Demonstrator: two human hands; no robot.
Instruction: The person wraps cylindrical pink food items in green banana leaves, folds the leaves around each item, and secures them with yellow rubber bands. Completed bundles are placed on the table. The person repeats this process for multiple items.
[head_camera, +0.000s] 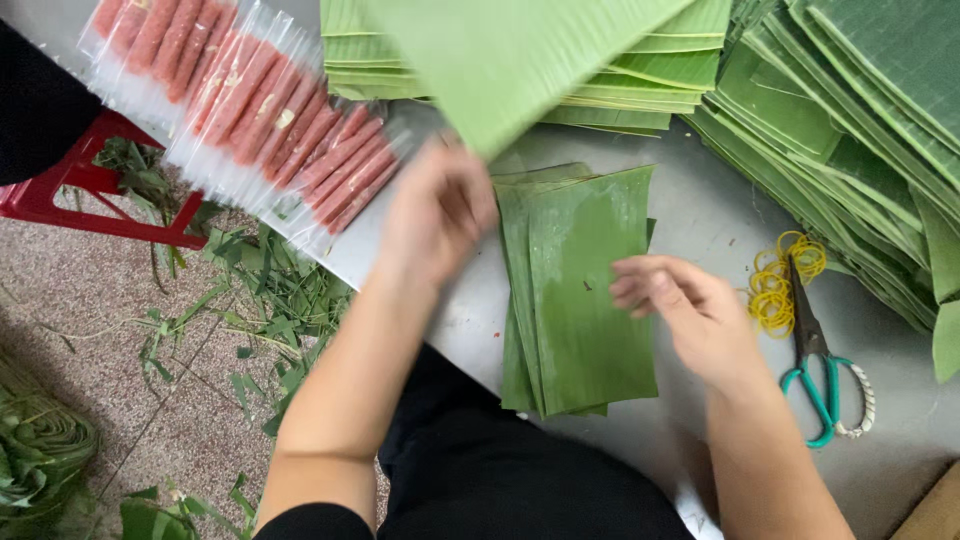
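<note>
**Q:** Two hands are in view; what is each one doing?

**A:** Left hand (437, 210), blurred, pinches the lower corner of a pale green banana leaf sheet (520, 60) that rises up and away from it. Right hand (690, 310) hovers loosely curled, grasping nothing, fingertips at the right edge of a small pile of cut banana leaves (585, 300).

**Q:** How does that pile lie?

**A:** Flat on the grey table (700, 210), between the two hands, long axis running away from the body. The right hand is nearer.

**Q:** And further out?

**A:** Just right of the right hand: yellow rubber bands (775, 285) and teal-handled scissors (815, 365). Beyond, leaf stacks (850, 110). Left of the left hand, clear packets of pink sausage sticks (250, 95).
</note>
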